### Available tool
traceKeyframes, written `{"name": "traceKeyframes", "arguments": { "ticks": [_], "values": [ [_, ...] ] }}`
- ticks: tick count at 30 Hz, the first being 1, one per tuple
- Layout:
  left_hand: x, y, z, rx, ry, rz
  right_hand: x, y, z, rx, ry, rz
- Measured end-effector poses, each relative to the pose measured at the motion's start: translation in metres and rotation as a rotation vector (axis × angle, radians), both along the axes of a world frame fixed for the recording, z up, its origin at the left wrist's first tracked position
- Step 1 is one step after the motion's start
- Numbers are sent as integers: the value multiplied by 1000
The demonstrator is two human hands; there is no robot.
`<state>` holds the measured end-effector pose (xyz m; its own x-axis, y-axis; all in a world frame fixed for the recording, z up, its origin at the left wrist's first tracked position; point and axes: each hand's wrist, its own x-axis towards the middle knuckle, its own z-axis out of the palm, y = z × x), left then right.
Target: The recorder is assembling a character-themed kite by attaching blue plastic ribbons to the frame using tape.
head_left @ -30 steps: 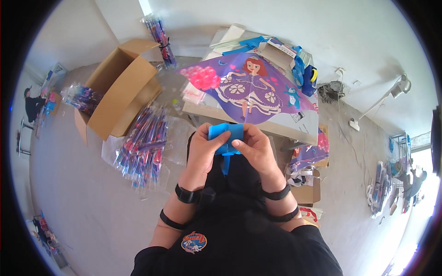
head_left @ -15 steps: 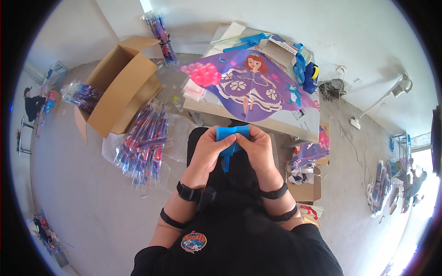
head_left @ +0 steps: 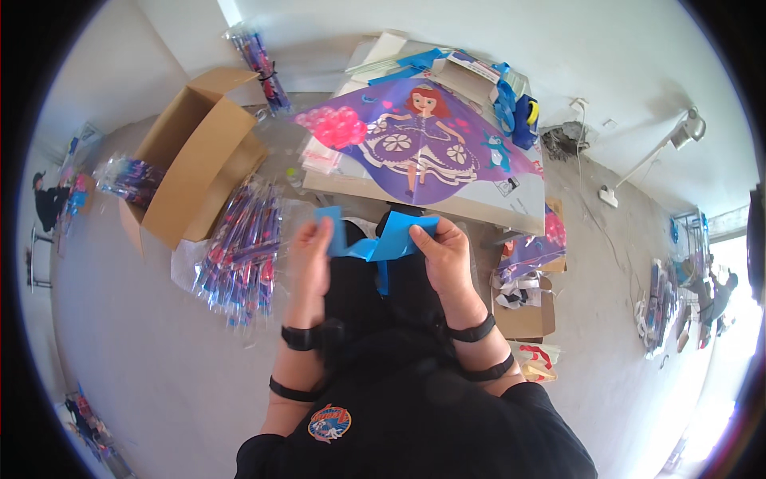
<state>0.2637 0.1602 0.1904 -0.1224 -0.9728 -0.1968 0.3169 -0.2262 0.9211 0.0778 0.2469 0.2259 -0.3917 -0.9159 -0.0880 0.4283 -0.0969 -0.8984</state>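
A strip of blue ribbon [head_left: 399,233] stretches between my hands above my lap, sagging in the middle with a tail hanging down. My left hand [head_left: 313,247], slightly blurred, pinches one end of it. The other end is gripped between the thumb and fingers of my right hand [head_left: 444,254]. Just beyond my hands, a purple kite [head_left: 415,144] printed with a princess lies spread on the white table [head_left: 511,209]. Its lower tip points toward me.
To the left stand an open cardboard box [head_left: 195,172] and a pile of bagged kites [head_left: 239,247]. A blue tape dispenser [head_left: 524,124] sits at the table's right. Another box [head_left: 527,319] is below it; a white lamp [head_left: 650,160] stands farther right. People work at both far sides.
My hands have drawn apart, the left moving outward and the right slightly right. The blue ribbon, bunched between them before, is now spread out. The view has shifted a little.
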Motion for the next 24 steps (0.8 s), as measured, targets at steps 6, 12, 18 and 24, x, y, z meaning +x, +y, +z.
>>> {"name": "traceKeyframes", "arguments": {
  "ticks": [6, 12, 18, 24],
  "values": [
    [130, -23, -91, -137, -1410, -187, -7, 25, -29, 73, -45, 19],
    [56, -7, -63, -631, -1070, -135, -5, 24, -59, 213, -56, -23],
    [-61, 14, -46, 16, -246, -525, -11, 1, -80, 291, -4, -64],
    [-84, -9, -98, 25, -460, -459, -42, -15, -131, 316, 116, -109]
  ]
}}
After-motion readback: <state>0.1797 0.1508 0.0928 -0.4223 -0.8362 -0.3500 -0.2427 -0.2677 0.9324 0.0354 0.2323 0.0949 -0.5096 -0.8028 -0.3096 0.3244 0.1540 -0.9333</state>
